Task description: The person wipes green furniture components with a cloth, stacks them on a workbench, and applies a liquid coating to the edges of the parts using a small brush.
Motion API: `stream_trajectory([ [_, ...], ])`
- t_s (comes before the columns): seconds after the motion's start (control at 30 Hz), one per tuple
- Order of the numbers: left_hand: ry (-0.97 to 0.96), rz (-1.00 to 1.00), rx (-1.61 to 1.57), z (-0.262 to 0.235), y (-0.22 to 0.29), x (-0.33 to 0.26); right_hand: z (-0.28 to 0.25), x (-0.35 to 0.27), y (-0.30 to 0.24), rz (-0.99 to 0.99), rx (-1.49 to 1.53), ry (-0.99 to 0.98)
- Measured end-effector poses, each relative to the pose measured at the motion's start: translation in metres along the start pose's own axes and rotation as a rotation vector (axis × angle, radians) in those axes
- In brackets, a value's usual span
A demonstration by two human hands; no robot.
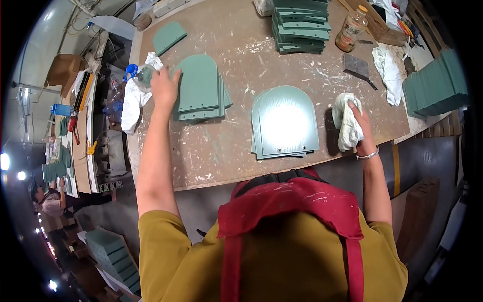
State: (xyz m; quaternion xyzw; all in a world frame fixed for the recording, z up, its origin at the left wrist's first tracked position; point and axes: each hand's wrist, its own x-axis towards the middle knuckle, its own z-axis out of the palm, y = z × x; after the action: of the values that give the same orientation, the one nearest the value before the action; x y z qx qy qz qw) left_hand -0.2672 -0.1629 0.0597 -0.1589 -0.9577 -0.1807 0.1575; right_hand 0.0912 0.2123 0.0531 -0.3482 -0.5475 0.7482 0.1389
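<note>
My left hand (164,88) is at the left side of the worktable, thumb and fingers apart. Its fingers are right at a clear plastic bottle (145,75) with a blue cap; whether they touch it I cannot tell. Beside that hand is a stack of green, round-topped panels (197,83), fanned unevenly. A white cloth (348,124) is bunched in my right hand (363,125), over the table's right part. Between my hands, nearer me, sits another small stack of green panels (288,121), its top one glossy with reflected light and two small holes along the straight edge.
Tall green stacks stand at the back (302,27) and right (436,83). A jar (351,29), a grey block (356,66) and a white rag (387,75) lie at the right. One green panel (168,38) rests far left, above another white rag (134,103). A person (53,204) works far left.
</note>
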Motion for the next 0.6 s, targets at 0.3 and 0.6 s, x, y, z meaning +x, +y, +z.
stream_trajectory([
  [0.3, -0.492, 1.065, -0.536, 0.03, 0.205, -0.22, 0.097, 0.005, -0.016, -0.815, -0.862, -0.444],
  [0.6, -0.465, 1.065, -0.319, 0.031, 0.21, -0.222, 0.163, 0.106, 0.009, -0.524, -1.167, -0.548],
])
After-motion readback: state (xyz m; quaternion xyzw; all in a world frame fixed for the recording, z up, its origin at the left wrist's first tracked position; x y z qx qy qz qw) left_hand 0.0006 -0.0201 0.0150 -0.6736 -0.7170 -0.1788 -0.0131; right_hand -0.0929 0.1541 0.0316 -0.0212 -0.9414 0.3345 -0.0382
